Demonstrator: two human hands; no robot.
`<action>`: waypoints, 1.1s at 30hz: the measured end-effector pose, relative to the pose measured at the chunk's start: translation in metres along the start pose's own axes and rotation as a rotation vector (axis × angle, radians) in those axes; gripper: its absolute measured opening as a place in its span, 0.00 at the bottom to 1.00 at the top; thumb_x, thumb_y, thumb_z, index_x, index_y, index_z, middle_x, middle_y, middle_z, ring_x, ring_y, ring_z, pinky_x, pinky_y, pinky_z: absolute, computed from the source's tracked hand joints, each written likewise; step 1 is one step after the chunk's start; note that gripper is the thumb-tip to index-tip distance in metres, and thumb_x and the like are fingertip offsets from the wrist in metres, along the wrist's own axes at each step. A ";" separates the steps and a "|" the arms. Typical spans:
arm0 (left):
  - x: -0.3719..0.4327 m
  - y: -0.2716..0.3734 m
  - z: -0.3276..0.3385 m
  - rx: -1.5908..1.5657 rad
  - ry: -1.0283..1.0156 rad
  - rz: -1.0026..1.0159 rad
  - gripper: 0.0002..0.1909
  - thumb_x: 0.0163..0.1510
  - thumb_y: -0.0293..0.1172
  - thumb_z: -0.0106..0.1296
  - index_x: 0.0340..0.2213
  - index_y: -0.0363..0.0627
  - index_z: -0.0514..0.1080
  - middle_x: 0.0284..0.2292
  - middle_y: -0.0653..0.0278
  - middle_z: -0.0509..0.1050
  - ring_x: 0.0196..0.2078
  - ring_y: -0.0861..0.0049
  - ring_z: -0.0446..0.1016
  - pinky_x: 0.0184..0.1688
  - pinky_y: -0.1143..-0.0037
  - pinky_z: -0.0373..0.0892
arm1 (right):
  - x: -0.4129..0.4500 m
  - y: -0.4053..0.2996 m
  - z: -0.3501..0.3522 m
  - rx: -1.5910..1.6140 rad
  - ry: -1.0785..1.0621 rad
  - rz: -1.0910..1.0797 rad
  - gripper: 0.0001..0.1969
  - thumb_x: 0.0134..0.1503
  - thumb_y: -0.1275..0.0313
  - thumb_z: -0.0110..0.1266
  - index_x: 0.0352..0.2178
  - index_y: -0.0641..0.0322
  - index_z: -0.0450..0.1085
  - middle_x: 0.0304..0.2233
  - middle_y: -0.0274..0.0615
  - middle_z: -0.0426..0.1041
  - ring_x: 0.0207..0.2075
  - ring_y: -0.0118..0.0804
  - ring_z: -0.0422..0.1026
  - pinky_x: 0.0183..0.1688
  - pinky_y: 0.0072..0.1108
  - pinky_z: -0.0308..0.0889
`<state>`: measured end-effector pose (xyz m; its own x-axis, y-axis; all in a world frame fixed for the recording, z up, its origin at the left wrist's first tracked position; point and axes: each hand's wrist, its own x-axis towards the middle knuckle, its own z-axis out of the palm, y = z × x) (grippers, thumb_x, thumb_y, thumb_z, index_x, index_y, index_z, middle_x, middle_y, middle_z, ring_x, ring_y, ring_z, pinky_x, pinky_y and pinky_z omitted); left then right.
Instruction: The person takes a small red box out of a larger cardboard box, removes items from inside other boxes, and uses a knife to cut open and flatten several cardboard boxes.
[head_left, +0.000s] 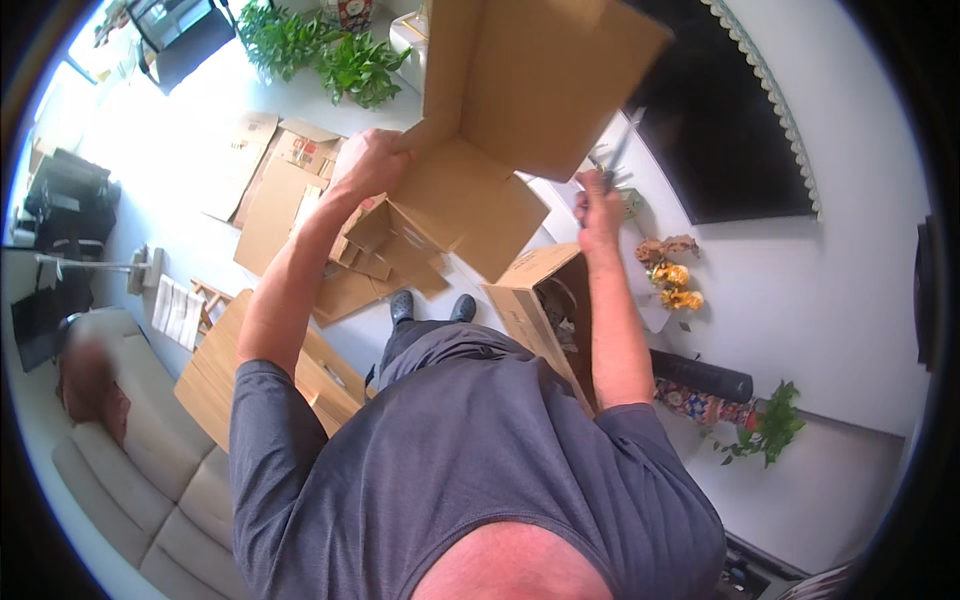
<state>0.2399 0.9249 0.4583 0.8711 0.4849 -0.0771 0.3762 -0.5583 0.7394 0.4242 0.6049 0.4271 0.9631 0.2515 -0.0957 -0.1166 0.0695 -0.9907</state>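
Note:
My left hand (373, 161) grips the edge of a large opened cardboard box (555, 82), raised in front of me with its folded panels spread. In my right hand (601, 206) is a knife (619, 154), its dark handle in my fist. The blade is blurred and points up and away, beside the corner of a panel; whether it touches the cardboard I cannot tell. Just below that hand stands another cardboard box (517, 315), open, with crumpled material (559, 311) inside.
Flattened cardboard (281, 214) lies on the floor ahead, left of my shoes (402, 306). A wooden table (217, 367) is at my left, with a sofa (176, 480) and a seated person (94, 382) beyond. A television (724, 127) hangs at right. Potted plants (360, 67) stand farther ahead.

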 end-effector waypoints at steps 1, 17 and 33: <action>0.001 0.002 0.004 0.017 -0.008 0.017 0.14 0.51 0.42 0.56 0.34 0.47 0.79 0.26 0.55 0.79 0.32 0.63 0.80 0.39 0.66 0.73 | -0.011 0.006 0.013 -0.090 0.008 0.005 0.24 0.49 0.52 0.68 0.31 0.62 0.68 0.21 0.28 0.67 0.18 0.17 0.60 0.16 0.11 0.53; -0.052 -0.021 0.050 -1.008 -0.036 -0.255 0.17 0.56 0.35 0.56 0.43 0.36 0.75 0.30 0.63 0.79 0.26 0.82 0.74 0.27 0.80 0.69 | 0.008 -0.026 0.030 -0.371 -0.054 0.088 0.20 0.44 0.62 0.71 0.22 0.59 0.64 0.21 0.35 0.70 0.21 0.22 0.67 0.22 0.17 0.63; -0.078 -0.013 0.061 -0.882 0.027 -0.165 0.13 0.57 0.29 0.53 0.41 0.35 0.76 0.32 0.66 0.78 0.31 0.78 0.75 0.34 0.76 0.71 | 0.022 0.007 0.016 -0.589 -0.077 0.031 0.18 0.49 0.60 0.67 0.23 0.63 0.69 0.22 0.33 0.71 0.24 0.23 0.67 0.27 0.20 0.64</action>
<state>0.1859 0.8537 0.4138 0.8154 0.5351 -0.2209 0.1074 0.2350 0.9660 0.4403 0.6259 0.4195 0.9383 0.3162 -0.1398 0.0314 -0.4807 -0.8763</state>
